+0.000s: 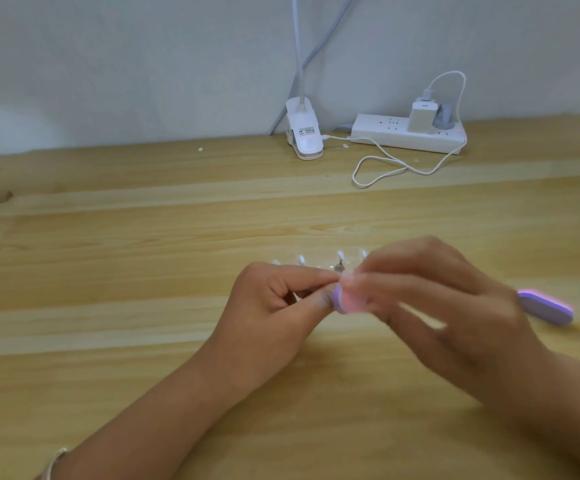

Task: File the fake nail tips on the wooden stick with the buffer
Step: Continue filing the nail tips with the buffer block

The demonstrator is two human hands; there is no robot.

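The fake nail tips (341, 255) stand in a clear fanned row just past my knuckles, low in the middle of the wooden table (143, 237). Four of them show above my fingers. The wooden stick that carries them is hidden behind my fingers.

My left hand (271, 306) comes in from 7 o'clock. Its thumb and forefinger are drawn tight together in a narrow pinch right under the row, on the wooden stick.

My right hand (437, 306) comes in from 4 o'clock and is blurred. Its fingers are curled round the buffer (544, 305). The pink and purple nose of the buffer pokes out at 6 o'clock of the tips, touching my left thumb tip. Its other end sticks out past my hand at 3 o'clock.

A bracelet (54, 462) sits on my left wrist.

Farther out at 12 o'clock, by the wall, stands a white clip lamp base (304, 136). At 1 o'clock lies a white power strip (395, 135) with a charger (421, 116) plugged in. A white cable (382, 161) loops on the table between them. At 10 o'clock, at the table's left edge, lies something small and blurred that I cannot make out.
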